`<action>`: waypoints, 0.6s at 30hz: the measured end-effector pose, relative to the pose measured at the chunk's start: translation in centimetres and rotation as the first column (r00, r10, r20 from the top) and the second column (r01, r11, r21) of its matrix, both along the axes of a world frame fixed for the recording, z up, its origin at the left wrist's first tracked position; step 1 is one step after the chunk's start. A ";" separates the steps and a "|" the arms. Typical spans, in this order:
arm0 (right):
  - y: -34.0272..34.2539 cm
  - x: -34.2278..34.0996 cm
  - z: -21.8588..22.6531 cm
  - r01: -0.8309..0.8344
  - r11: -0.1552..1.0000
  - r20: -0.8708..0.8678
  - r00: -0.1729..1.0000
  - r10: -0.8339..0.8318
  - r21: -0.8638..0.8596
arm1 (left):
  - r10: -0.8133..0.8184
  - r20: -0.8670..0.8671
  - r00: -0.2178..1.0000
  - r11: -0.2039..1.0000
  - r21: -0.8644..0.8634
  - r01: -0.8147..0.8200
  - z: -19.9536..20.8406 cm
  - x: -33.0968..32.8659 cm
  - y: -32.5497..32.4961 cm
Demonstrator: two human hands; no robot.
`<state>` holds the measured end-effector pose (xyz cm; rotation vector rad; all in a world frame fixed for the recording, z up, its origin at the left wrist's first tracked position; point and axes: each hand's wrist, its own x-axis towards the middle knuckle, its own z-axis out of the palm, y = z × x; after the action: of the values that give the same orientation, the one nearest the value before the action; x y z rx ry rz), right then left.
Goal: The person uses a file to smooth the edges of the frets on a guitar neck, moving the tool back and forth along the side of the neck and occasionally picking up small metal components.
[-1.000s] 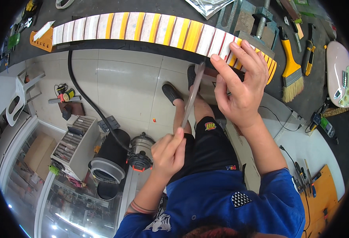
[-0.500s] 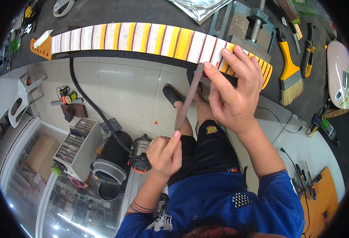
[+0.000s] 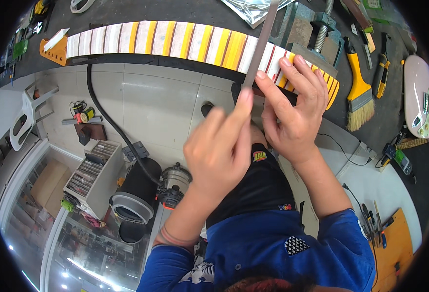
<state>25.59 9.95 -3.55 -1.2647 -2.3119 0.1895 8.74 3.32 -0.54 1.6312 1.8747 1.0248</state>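
Note:
A guitar neck (image 3: 163,39), its fretboard masked with white and yellow tape strips between the frets, lies across the near edge of the workbench, headstock to the left. My left hand (image 3: 219,146), slightly blurred, is closed round the near end of a long, narrow metal file (image 3: 260,46), the index finger stretched along it. The file crosses the fretboard right of the wide yellow strip and reaches past its far side. My right hand (image 3: 295,104) lies over the fretboard's right part with fingers extended, its index fingertip beside the file.
A bench vise (image 3: 304,31) stands behind the neck. To the right are a yellow brush (image 3: 358,92), a utility knife (image 3: 382,73) and a pale pink guitar body (image 3: 417,92). A black hose (image 3: 100,114) hangs down to a vacuum (image 3: 174,182) on the floor below.
My left hand has moved away from my body and rightward, sliding the file across the fretboard and beyond its far edge. My right hand stays almost in place on the neck.

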 end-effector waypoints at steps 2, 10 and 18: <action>-0.2 0.2 0.0 -0.001 1.000 0.000 1.000 0.001 -0.009 | -0.029 -0.057 0.998 0.997 -0.078 0.025 0.1 -0.5 -5.7; -0.2 -0.4 0.1 0.009 1.000 -0.002 1.000 -0.009 -0.020 | -0.027 0.008 1.000 0.998 -0.053 0.028 0.5 -0.2 0.1; -0.1 0.2 0.1 0.015 1.000 0.014 1.000 -0.015 -0.010 | -0.088 0.040 0.995 0.993 -0.082 0.091 0.6 -1.3 -8.8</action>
<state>25.77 9.88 -3.40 -1.2913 -2.3156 0.1877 7.42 -5.51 0.02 1.6218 1.7800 0.9207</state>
